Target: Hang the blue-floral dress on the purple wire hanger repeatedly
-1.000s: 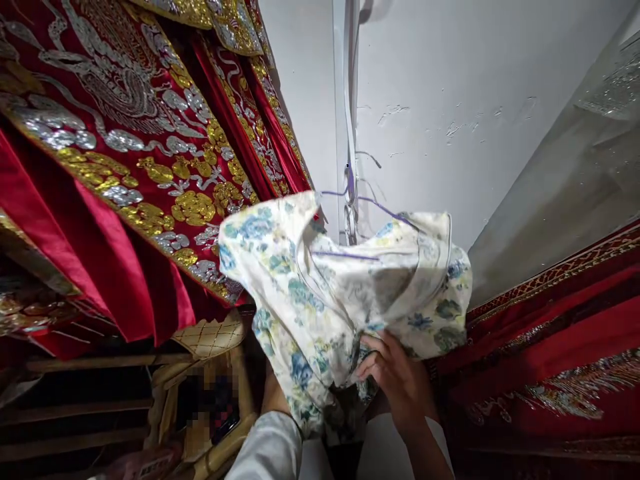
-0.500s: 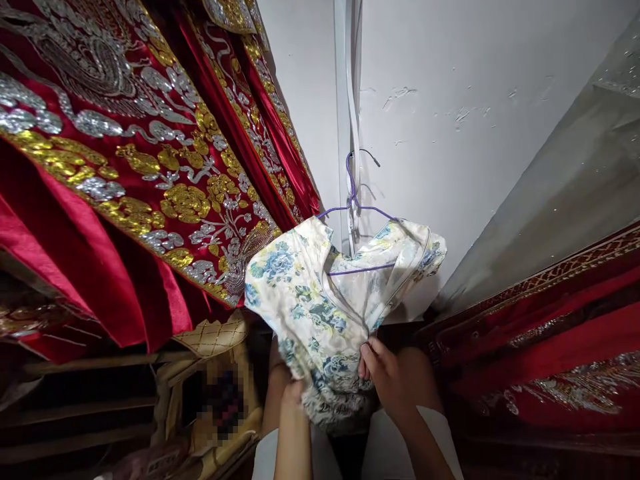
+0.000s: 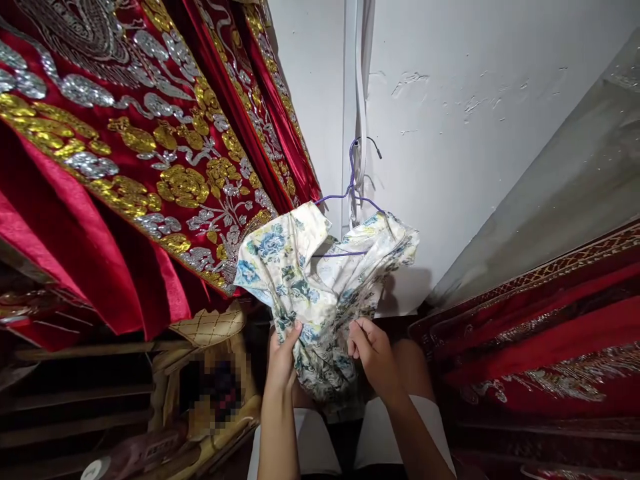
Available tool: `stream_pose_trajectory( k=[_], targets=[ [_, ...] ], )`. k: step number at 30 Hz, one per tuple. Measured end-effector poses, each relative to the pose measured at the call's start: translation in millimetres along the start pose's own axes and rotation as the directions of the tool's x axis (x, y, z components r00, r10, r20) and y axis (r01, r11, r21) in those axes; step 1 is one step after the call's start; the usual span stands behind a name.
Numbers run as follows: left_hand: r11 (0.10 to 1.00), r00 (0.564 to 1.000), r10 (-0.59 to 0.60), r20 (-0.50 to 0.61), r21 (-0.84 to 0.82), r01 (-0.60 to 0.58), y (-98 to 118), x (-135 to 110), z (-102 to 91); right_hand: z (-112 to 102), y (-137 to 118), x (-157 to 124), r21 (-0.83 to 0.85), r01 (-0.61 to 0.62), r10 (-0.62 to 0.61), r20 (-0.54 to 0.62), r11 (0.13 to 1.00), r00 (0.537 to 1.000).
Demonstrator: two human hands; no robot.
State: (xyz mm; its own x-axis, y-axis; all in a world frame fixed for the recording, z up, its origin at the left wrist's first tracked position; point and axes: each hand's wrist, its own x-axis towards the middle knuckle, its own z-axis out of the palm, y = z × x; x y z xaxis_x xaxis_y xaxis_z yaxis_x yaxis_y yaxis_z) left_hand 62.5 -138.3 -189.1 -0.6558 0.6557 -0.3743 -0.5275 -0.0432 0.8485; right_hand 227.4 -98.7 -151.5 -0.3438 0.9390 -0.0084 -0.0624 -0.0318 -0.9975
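A short-sleeved floral blouse [image 3: 310, 293], cream with blue and yellow flowers, hangs in front of me on a purple hanger [image 3: 352, 175]. The hanger's hook points up and to the right, near a white cable on the wall. My left hand [image 3: 284, 350] is closed on the blouse's left side near the waist, thumb on the front. My right hand [image 3: 367, 343] is closed, fingers curled in a pinch at the blouse's right front edge. The blouse's lower part is bunched between my hands, above my lap.
Red embroidered cloth with gold and silver sequins [image 3: 185, 187] hangs on the left, and more red embroidered fabric [image 3: 565, 333] stands at right. Behind the blouse is a white wall [image 3: 450, 133]. A wooden chair [image 3: 165, 393] stands at lower left, a bottle [image 3: 135, 453] near it.
My left hand has risen along the blouse's side, its thumb now showing on the front. My right hand has moved slightly up and left. The blouse's neckline and right shoulder have drawn inward.
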Motion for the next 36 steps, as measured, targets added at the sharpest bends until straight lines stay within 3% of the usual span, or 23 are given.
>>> stream_pose_trajectory(
  k=[4,10,13,15,16,18,19,20,21,23,25,26,31,36],
  targets=[
    [0.997,0.994,-0.076,0.073,0.034,0.074,-6.5,-8.4,0.0,2.9,14.2,10.4,0.061,-0.028,0.030,-0.044,0.998,0.999],
    [0.994,0.990,-0.106,0.092,0.033,0.103,-7.4,-12.9,-3.1,-4.9,16.6,11.2,-0.003,0.012,-0.012,0.055,1.000,0.998],
    [0.998,0.994,0.040,0.097,0.039,-0.044,0.7,4.4,-11.7,-14.9,15.7,3.4,-0.013,0.001,-0.001,-0.013,1.000,1.000],
    [0.978,0.978,0.208,0.013,0.025,-0.208,2.7,16.8,-17.0,-19.7,18.2,-1.0,0.030,0.003,-0.001,-0.069,1.000,0.998],
    [0.952,0.949,0.307,-0.066,0.037,-0.305,1.5,20.8,-18.4,-21.1,20.0,-2.6,0.059,-0.001,0.006,-0.087,0.998,0.996],
    [0.869,0.842,0.495,-0.216,0.129,-0.478,-5.4,21.5,-16.9,-21.5,23.3,-4.1,0.114,-0.029,0.041,-0.099,0.993,0.994],
    [0.824,0.790,0.566,-0.234,0.193,-0.533,-10.7,17.9,-13.6,-20.6,24.3,-4.2,0.136,-0.055,0.067,-0.088,0.989,0.994],
    [0.787,0.768,0.611,-0.191,0.250,-0.564,-16.7,12.1,-8.7,-19.2,24.7,-3.9,0.153,-0.084,0.095,-0.065,0.985,0.993],
    [0.763,0.779,0.622,-0.082,0.291,-0.578,-22.9,4.9,-2.3,-17.4,24.7,-3.4,0.163,-0.115,0.122,-0.031,0.980,0.992],
    [0.749,0.820,0.515,0.250,0.336,-0.572,-33.9,-10.4,13.1,-13.9,24.0,-1.9,0.165,-0.171,0.166,0.041,0.971,0.985],
    [0.737,0.782,0.357,0.511,0.360,-0.572,-41.0,-21.8,28.2,-12.5,22.8,0.1,0.143,-0.196,0.186,0.082,0.970,0.979],
    [0.723,0.752,0.315,0.579,0.367,-0.585,-42.7,-24.9,34.3,-13.2,21.7,1.5,0.118,-0.195,0.185,0.089,0.974,0.979],
    [0.599,0.636,0.332,0.697,0.364,-0.713,-41.4,-22.0,44.7,-32.1,-3.6,22.4,-0.043,-0.123,0.128,0.148,0.991,0.981],
    [0.454,0.559,0.269,0.785,0.408,-0.792,-45.7,-20.8,49.5,-48.1,-74.1,73.0,0.053,0.021,-0.020,-0.010,0.998,1.000]
  ],
)
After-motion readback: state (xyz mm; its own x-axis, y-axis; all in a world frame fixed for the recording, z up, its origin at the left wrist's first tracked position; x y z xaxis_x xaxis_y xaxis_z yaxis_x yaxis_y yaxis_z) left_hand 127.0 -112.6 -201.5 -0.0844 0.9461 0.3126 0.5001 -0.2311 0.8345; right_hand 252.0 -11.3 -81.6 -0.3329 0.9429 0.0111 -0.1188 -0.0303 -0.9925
